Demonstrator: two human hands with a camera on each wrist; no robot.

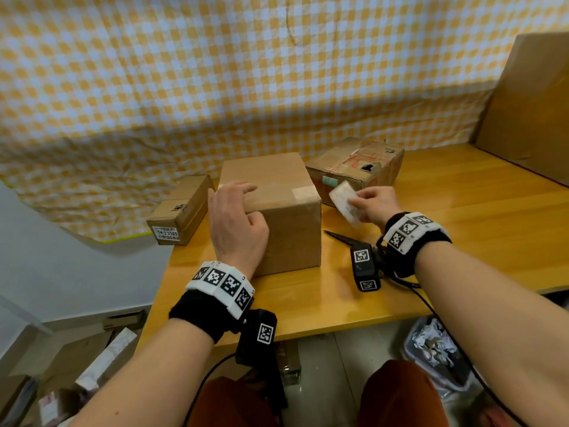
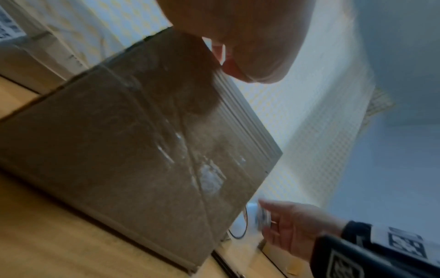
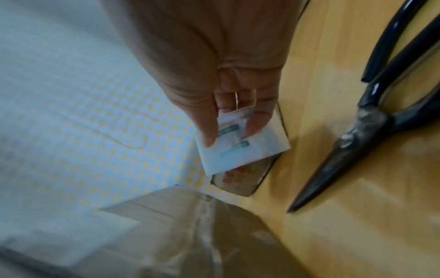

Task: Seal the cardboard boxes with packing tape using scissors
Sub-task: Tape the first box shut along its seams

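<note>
1. Cardboard boxes are sitting three in a group on the yellow wooden table (image 1: 462, 211); the plain brown middle box (image 1: 277, 211) is serving as the landmark for everything below.
2. The left hand (image 1: 237, 223) is resting on the near left top edge of the middle box, fingers relaxed across the top and thumb hooked over the front face, steadying it without pinching anything.
3. The right hand (image 1: 377, 204) is hovering just right of the middle box, pinching a white printed label sheet (image 1: 346, 203) between thumb and fingers.
4. Black-handled metal scissors (image 3: 357, 135) are lying flat on the table to the right of the middle box, near the right wrist, untouched.
5. Clear tape is already showing along the seam on the front face of the middle box in the wrist views, so that box looks at least partly sealed.
6. The small flat box with a barcode sticker (image 1: 181, 208) is lying just left of the middle box; the battered box with red printed tape (image 1: 357, 167) is standing behind and to the right, its top torn, so it probably needs sealing.
7. No roll of packing tape is showing in any view, so judging the remaining work is uncertain; taping and cutting appear to be outstanding for at least one box.
</note>
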